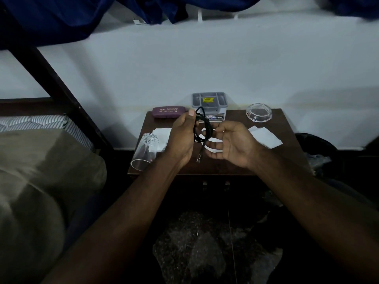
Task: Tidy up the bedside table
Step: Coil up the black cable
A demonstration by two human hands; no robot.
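Surface [235, 160] sits vs white wall, bed [41, 160] beside its left edge. Left hand [181, 138] fingers pinch coiled black cable [202, 128]; right hand [231, 144] fingers loosely spread.

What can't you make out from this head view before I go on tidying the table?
- Black cable: the end inside the left hand is hidden by the fingers.
- White paper at table centre: mostly covered by both hands, including the right hand.
- Grey organiser box: label print too small to read; contents unclear.
- Area under the bedside table: too dark.

Bed pillow [41, 181] left; blue curtain [82, 15] above.
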